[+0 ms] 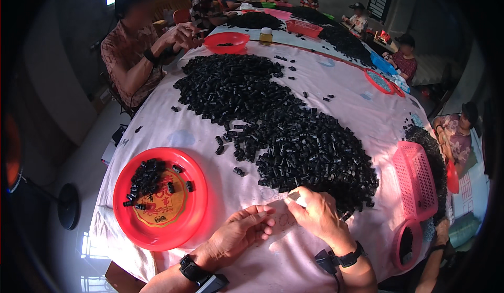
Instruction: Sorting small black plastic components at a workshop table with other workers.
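The red plate (160, 198) sits left of both hands on the cloth-covered tabletop (362, 109) and holds only a small cluster of black caps (148, 180). Beyond the plate, to its right, a very large heap of black caps (273, 120) lies unsorted, so most of the work looks left. The right hand (317, 214) pinches a small pale piece (295, 196) at the heap's near edge. The left hand (241, 232) rests beside it, fingers loosely spread, holding nothing.
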`<state>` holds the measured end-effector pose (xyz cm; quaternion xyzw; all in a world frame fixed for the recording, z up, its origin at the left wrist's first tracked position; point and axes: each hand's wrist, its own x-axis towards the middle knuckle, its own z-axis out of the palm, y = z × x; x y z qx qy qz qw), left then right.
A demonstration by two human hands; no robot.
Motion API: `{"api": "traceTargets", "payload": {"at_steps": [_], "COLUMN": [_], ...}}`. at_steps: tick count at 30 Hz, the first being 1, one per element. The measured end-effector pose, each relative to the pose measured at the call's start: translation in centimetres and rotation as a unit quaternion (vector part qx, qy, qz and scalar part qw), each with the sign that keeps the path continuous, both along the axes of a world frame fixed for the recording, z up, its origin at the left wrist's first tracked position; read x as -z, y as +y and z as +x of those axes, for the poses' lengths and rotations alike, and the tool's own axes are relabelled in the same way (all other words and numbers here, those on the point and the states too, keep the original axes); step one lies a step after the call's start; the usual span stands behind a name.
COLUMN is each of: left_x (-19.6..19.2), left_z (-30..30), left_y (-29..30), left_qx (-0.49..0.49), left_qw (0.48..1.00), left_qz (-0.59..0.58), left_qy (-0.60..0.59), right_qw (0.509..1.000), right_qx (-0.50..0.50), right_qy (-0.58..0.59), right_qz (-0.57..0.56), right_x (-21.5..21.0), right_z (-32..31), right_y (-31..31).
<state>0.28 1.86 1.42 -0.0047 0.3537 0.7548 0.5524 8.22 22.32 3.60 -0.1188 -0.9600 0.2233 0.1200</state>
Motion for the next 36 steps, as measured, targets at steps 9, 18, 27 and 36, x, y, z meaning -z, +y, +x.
{"api": "traceTargets", "payload": {"at_steps": [9,18,27,36], "left_x": [0.5,0.9,1.4,1.0], "left_z": [0.3,-0.1,-0.5,-0.4], "left_y": [0.0,-0.6,-0.4,-0.5], "left_qx": [0.020,0.021,0.014,-0.008], "left_qw": [0.998,0.999,0.993,0.991], "left_qz": [0.030,0.042,0.103,0.099], "left_qy": [0.050,0.011,-0.060,-0.091], "right_qw": [0.960,0.930,0.915,0.959], "right_qx": [-0.111,-0.114,-0.120,-0.121], "right_qy": [0.041,0.044,0.022,-0.028], "right_qz": [-0.254,-0.346,-0.385,-0.253], "right_x": [-1.4,-1.4,-1.3,-2.0], "right_z": [0.1,0.1,0.1,0.2], "right_y": [-3.2,-3.6,-2.8,-2.5]}}
